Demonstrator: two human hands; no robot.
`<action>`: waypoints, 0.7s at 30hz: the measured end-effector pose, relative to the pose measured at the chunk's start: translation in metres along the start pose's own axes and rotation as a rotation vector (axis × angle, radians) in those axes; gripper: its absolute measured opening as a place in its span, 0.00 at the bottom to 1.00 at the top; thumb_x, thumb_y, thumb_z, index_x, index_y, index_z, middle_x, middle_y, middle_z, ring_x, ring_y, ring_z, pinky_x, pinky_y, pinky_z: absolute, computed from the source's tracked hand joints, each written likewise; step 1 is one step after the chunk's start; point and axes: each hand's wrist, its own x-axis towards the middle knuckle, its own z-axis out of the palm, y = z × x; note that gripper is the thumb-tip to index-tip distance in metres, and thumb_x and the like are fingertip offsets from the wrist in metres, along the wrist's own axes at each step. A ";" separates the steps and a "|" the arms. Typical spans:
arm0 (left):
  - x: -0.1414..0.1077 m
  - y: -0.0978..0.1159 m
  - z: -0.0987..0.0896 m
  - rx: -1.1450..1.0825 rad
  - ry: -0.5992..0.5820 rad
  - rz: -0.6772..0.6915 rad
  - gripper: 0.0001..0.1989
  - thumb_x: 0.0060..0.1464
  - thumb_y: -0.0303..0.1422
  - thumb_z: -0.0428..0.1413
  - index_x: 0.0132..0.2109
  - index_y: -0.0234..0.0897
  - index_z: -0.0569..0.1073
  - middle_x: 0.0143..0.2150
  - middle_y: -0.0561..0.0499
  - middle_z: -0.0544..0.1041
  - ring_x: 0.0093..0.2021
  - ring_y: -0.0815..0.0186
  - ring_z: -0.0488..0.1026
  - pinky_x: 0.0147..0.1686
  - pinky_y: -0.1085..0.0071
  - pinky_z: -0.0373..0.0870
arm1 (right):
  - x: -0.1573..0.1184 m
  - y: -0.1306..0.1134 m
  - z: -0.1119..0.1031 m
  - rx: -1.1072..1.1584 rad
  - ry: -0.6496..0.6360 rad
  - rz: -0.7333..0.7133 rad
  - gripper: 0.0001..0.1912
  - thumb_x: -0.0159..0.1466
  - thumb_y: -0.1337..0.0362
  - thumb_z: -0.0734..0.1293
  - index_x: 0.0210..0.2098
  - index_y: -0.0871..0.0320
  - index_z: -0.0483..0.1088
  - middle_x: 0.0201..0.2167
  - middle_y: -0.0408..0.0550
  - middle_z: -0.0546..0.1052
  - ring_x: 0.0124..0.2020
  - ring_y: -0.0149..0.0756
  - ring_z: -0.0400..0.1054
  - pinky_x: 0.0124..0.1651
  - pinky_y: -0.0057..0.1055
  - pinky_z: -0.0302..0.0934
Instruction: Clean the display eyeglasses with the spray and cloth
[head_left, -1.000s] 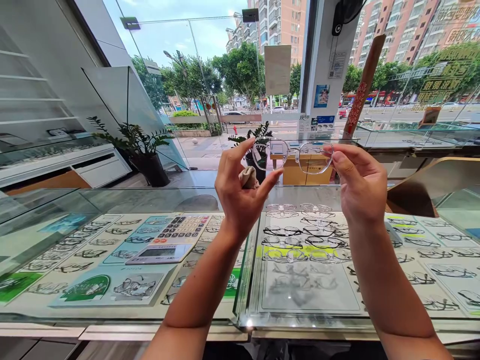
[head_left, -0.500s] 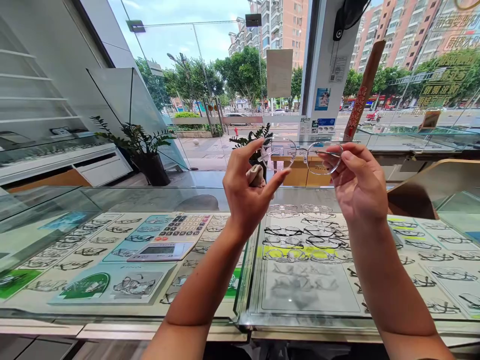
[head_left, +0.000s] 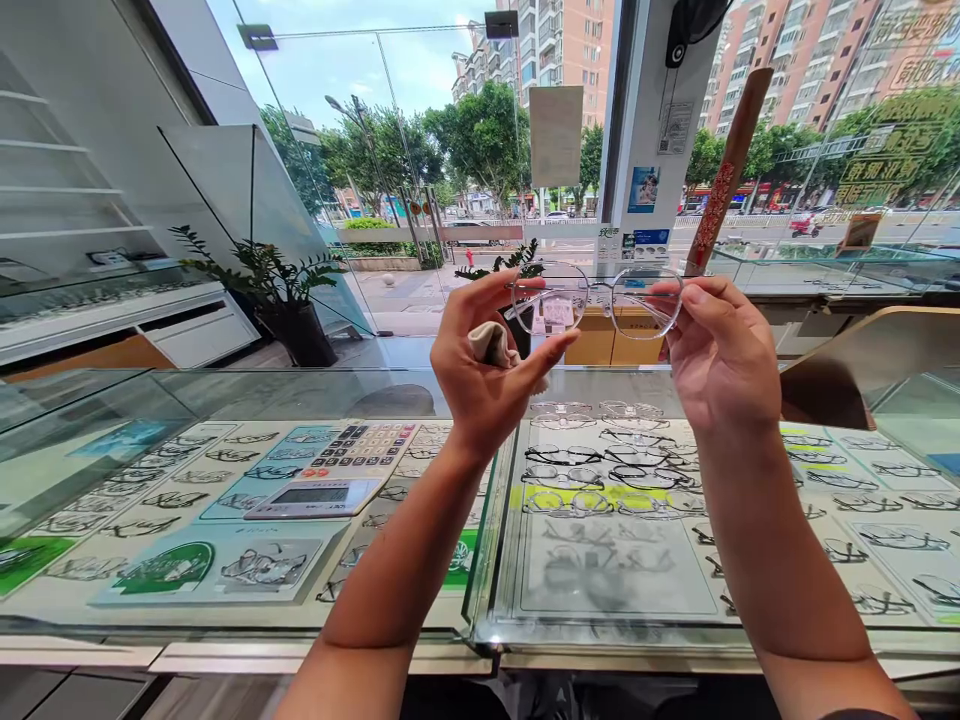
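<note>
A pair of thin-rimmed glasses (head_left: 600, 286) is held up level above the glass counter, lenses facing me. My right hand (head_left: 724, 345) pinches the right lens side between thumb and fingers. On the other side, my left hand (head_left: 491, 345) has its thumb at the bottom edge of the left lens and a finger at the upper outer edge. A crumpled beige cloth (head_left: 493, 343) is tucked in my left palm under the curled fingers. Both hands are above the display case.
The glass display case (head_left: 480, 632) holds rows of glasses. A calculator (head_left: 315, 497) rests on the left side, behind a flat box (head_left: 217, 568). Potted plants (head_left: 296, 320) stand beyond the counter, and a curved wooden chair back (head_left: 847, 375) is at the right.
The glasses have turned slightly, and their temples show lower behind the lenses. My left hand has shifted a little left, with more of the cloth showing. The view has moved slightly.
</note>
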 end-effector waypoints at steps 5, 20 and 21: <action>-0.001 -0.004 0.001 0.040 0.019 -0.032 0.29 0.55 0.46 0.72 0.59 0.46 0.72 0.52 0.47 0.83 0.44 0.61 0.83 0.35 0.66 0.80 | -0.002 -0.004 0.005 0.047 0.032 0.040 0.08 0.62 0.55 0.75 0.36 0.49 0.75 0.41 0.44 0.84 0.49 0.41 0.80 0.61 0.44 0.73; -0.002 0.004 0.001 0.077 0.051 -0.106 0.31 0.50 0.48 0.75 0.55 0.44 0.74 0.47 0.49 0.83 0.43 0.62 0.82 0.39 0.64 0.79 | 0.001 0.003 0.004 0.138 0.010 0.154 0.08 0.62 0.58 0.75 0.36 0.51 0.74 0.39 0.42 0.84 0.44 0.36 0.79 0.59 0.40 0.73; -0.002 0.005 0.001 0.075 0.050 -0.111 0.30 0.50 0.48 0.75 0.55 0.44 0.74 0.47 0.49 0.83 0.43 0.62 0.82 0.39 0.64 0.79 | 0.002 0.004 0.003 0.132 0.005 0.148 0.08 0.62 0.58 0.75 0.36 0.51 0.74 0.39 0.42 0.84 0.43 0.36 0.79 0.59 0.40 0.73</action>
